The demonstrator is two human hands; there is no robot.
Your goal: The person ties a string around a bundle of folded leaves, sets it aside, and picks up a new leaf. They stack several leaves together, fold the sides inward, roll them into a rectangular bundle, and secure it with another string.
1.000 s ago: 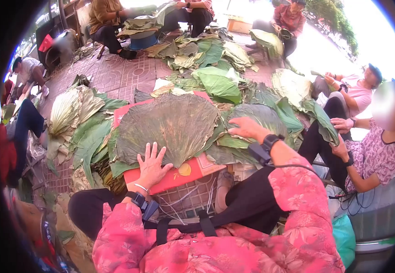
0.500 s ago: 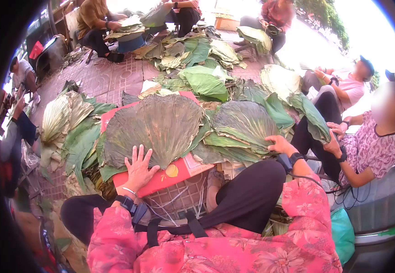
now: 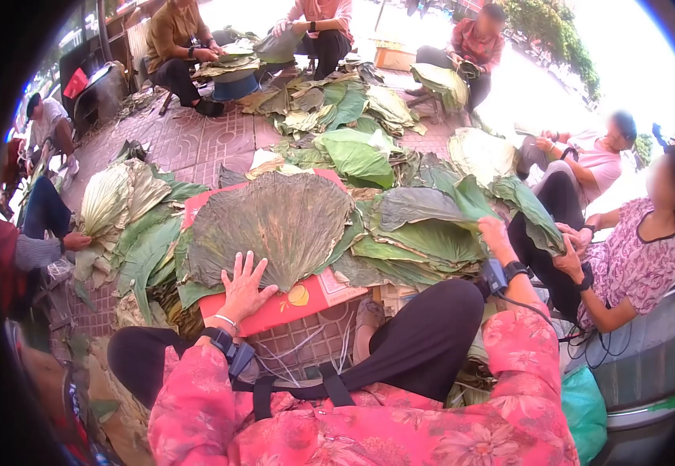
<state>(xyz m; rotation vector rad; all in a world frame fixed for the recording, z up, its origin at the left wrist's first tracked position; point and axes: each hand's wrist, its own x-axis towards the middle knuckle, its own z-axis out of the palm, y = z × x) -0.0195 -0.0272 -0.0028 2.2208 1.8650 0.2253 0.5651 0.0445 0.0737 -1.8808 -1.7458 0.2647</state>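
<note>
My left hand point(image 3: 243, 289) lies flat with its fingers spread, across the near edge of a broad, brownish dried lotus leaf point(image 3: 275, 221) and the red cardboard box point(image 3: 295, 303) under it. To the right, my right hand point(image 3: 495, 234) grips the edge of a dark lotus leaf point(image 3: 419, 206). That leaf is partly lifted and folded up, its far part still resting on a stack of greener leaves point(image 3: 415, 252). The fingertips of my right hand are partly hidden by the leaf edge.
More leaf piles lie to the left point(image 3: 147, 241) and beyond the box point(image 3: 357, 155). At the right sits a person in a patterned top point(image 3: 633, 256), holding a green leaf point(image 3: 528, 203). Other people sit further back with leaves. A cable point(image 3: 539, 311) runs from my right wrist.
My right hand has moved slightly up and right, raising the near edge of the dark leaf off the stack and exposing greener leaves. My left hand stays flat on the brownish leaf.
</note>
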